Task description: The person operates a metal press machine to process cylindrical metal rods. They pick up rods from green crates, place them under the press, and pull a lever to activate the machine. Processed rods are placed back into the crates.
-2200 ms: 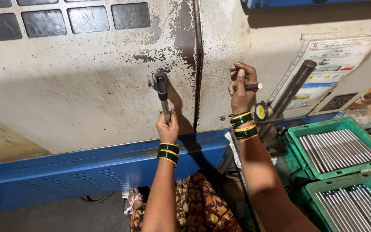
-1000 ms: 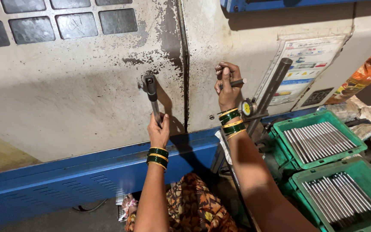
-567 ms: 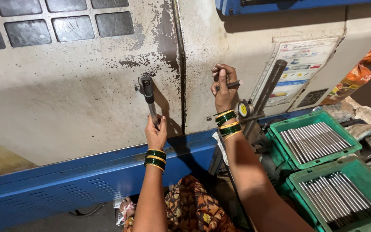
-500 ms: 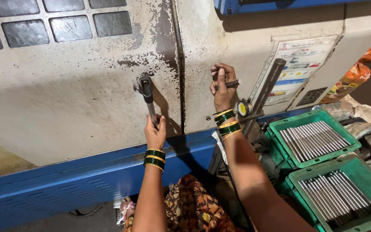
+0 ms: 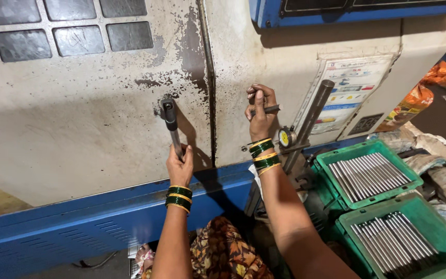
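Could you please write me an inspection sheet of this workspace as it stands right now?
Surface: off-white machine panel, stained and scuffed, with a dark seam; blue base panel below.
Job's things: metal lever handle on the panel; short metal rod.
Clutter: two green crates of metal rods; orange packets; rags at right.
Hands: left hand grips the lever's lower end; right hand holds the short rod.
Cables: one dark cable on the floor.
Surroundings: yellow dial gauge, leaning steel bar, instruction poster, dark window panes.
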`<action>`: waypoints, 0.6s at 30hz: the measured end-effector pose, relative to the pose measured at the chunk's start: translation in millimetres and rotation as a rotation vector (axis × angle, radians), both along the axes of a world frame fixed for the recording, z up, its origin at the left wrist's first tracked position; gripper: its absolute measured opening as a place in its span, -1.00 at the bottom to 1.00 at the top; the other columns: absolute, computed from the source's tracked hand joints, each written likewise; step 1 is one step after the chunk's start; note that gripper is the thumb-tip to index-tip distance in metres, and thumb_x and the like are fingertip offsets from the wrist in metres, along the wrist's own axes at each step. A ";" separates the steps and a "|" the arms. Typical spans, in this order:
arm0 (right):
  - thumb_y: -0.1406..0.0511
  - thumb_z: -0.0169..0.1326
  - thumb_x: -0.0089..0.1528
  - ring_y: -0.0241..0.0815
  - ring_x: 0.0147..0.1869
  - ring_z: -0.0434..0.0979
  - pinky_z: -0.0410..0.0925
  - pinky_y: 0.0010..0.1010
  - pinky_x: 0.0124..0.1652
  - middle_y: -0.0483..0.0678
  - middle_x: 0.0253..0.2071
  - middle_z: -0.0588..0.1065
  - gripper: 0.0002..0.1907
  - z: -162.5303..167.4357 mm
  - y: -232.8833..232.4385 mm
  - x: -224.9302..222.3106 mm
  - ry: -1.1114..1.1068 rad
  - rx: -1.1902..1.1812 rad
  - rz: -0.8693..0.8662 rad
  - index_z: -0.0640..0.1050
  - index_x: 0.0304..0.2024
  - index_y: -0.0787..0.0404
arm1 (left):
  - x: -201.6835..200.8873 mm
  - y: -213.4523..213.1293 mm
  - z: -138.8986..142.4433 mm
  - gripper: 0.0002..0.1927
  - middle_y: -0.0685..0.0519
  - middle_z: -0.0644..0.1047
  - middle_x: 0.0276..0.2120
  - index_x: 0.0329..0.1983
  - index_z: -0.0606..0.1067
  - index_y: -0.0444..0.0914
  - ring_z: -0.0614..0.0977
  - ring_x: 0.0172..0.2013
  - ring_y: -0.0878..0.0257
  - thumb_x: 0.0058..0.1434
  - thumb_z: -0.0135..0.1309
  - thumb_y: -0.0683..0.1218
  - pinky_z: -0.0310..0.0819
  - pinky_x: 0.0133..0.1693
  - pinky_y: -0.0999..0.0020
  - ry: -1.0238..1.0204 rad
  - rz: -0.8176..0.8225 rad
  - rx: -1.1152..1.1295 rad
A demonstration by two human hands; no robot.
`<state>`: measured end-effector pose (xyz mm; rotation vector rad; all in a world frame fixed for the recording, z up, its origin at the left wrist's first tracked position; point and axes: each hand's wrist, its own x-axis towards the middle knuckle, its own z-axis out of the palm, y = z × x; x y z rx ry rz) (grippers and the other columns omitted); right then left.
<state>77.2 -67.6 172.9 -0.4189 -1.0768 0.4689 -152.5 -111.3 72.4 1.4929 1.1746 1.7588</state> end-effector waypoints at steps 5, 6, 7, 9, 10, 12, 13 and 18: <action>0.19 -0.01 0.48 -0.43 -0.22 0.36 0.21 -0.64 -0.53 -0.06 -0.11 0.49 -0.76 -2.3 1.0 -0.3 0.009 0.019 0.007 0.48 0.03 0.23 | 0.6 -2.4 0.9 -0.86 0.22 0.33 -0.59 -0.30 0.41 -0.28 0.28 -0.55 0.45 0.30 0.13 -0.16 0.22 -0.47 0.47 -0.010 -0.003 -0.013; 0.19 -0.01 0.48 -0.43 -0.22 0.36 0.21 -0.64 -0.52 -0.06 -0.11 0.49 -0.75 -2.6 1.4 -0.5 0.007 0.021 0.008 0.48 0.04 0.23 | 0.3 -3.0 1.0 -0.86 0.22 0.32 -0.60 -0.30 0.41 -0.28 0.28 -0.55 0.45 0.30 0.13 -0.17 0.22 -0.47 0.47 -0.003 -0.006 -0.030; 0.19 -0.01 0.48 -0.43 -0.23 0.36 0.21 -0.64 -0.52 -0.06 -0.11 0.48 -0.75 -3.0 1.7 -1.0 0.006 0.026 0.011 0.48 0.05 0.23 | -0.4 -3.4 1.2 -0.85 0.22 0.30 -0.62 -0.31 0.40 -0.28 0.27 -0.56 0.45 0.30 0.14 -0.17 0.22 -0.48 0.48 0.006 -0.007 -0.045; 0.19 -0.02 0.48 -0.43 -0.22 0.35 0.21 -0.64 -0.53 -0.06 -0.11 0.49 -0.75 -3.6 1.7 -2.1 0.004 0.030 -0.002 0.49 0.04 0.23 | -0.8 -4.3 1.2 -0.85 0.21 0.28 -0.61 -0.32 0.40 -0.28 0.26 -0.55 0.45 0.29 0.15 -0.18 0.21 -0.46 0.48 0.013 0.004 -0.019; 0.19 -0.02 0.48 -0.44 -0.22 0.35 0.21 -0.64 -0.53 -0.06 -0.11 0.49 -0.75 -3.3 1.7 -2.6 0.000 0.034 -0.009 0.49 0.03 0.23 | -0.8 -3.9 1.7 -0.84 0.21 0.27 -0.60 -0.32 0.40 -0.29 0.25 -0.54 0.44 0.29 0.15 -0.19 0.21 -0.46 0.48 0.015 0.010 -0.004; 0.19 -0.02 0.48 -0.43 -0.21 0.36 0.22 -0.63 -0.52 -0.06 -0.11 0.48 -0.75 -3.3 1.0 -3.3 0.009 0.021 0.000 0.48 0.04 0.23 | -0.7 -3.6 1.3 -0.84 0.22 0.29 -0.60 -0.32 0.40 -0.28 0.26 -0.54 0.46 0.29 0.15 -0.18 0.22 -0.46 0.49 -0.011 -0.006 -0.018; 0.19 -0.02 0.48 -0.43 -0.20 0.36 0.22 -0.63 -0.51 -0.06 -0.10 0.48 -0.75 -3.6 0.2 -3.3 0.012 0.015 0.003 0.48 0.05 0.23 | -0.5 -3.3 0.6 -0.85 0.23 0.30 -0.59 -0.31 0.40 -0.28 0.27 -0.54 0.47 0.29 0.15 -0.18 0.23 -0.47 0.49 -0.024 -0.016 -0.025; 0.19 -0.02 0.48 -0.43 -0.21 0.35 0.22 -0.63 -0.51 -0.06 -0.10 0.48 -0.75 -3.3 -1.8 -3.7 0.006 0.021 0.001 0.49 0.05 0.22 | -1.0 -0.5 -4.3 -0.85 0.25 0.34 -0.57 -0.31 0.40 -0.28 0.27 -0.53 0.48 0.29 0.16 -0.18 0.24 -0.45 0.50 -0.008 -0.013 0.025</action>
